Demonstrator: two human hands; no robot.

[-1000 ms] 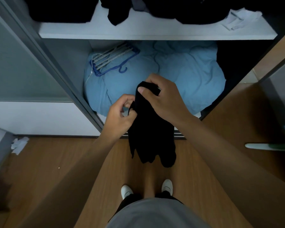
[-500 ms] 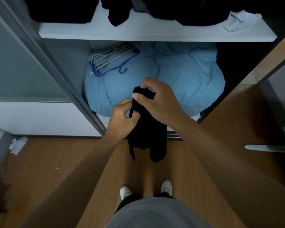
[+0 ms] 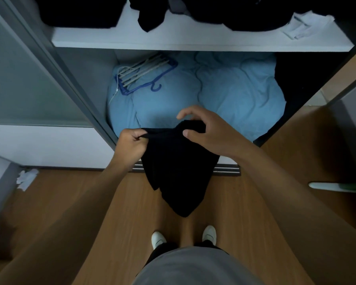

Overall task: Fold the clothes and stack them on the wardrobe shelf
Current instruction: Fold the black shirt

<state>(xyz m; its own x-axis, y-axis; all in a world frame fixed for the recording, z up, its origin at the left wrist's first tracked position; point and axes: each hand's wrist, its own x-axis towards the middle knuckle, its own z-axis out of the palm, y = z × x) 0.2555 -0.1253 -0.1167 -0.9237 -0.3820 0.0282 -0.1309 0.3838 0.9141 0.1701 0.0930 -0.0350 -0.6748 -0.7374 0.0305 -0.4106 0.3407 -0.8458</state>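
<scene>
A black garment hangs in front of the open wardrobe, held up by its top edge. My left hand pinches its left corner. My right hand grips the top edge on the right, thumb in front and index finger lifted. The cloth droops to a point above my shoes. The white wardrobe shelf runs across the top of the view. A folded dark pile sits on its left, and loose dark clothes lie heaped to the right of that.
Below the shelf a light blue duvet fills the wardrobe floor, with a bundle of blue and white hangers on it. A grey sliding door stands at left. A white cloth lies on the shelf's right end. The floor is wood.
My hands have drawn apart, spreading the garment's top edge wider; before they were bunched close together on it. The cloth now hangs broader and lower.
</scene>
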